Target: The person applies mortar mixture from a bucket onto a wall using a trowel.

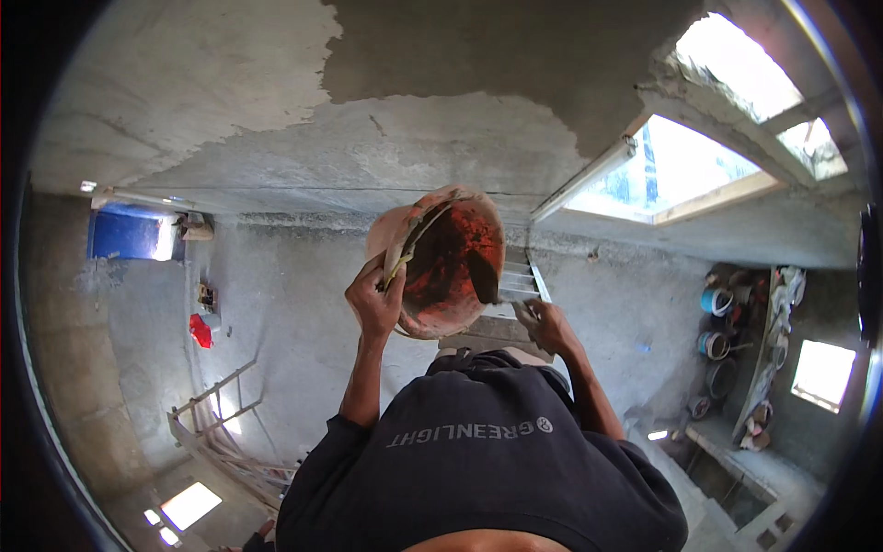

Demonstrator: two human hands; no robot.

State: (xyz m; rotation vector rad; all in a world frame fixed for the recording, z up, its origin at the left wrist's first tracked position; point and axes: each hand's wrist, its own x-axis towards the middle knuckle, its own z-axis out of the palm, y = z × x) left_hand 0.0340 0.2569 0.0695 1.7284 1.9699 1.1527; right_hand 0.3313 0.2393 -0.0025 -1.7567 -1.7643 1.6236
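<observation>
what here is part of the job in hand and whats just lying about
In use:
bucket, held at its rim by the left hand
trowel, in the right hand, blade at the bucket's mouth

Apparently just lying about:
blue bucket, right side
red object, left side
wooden frame, lower left

The trowel's blade (483,277) is in the bucket (381,234), a ladder (540,282) behind it, pails (707,302) far right.
</observation>
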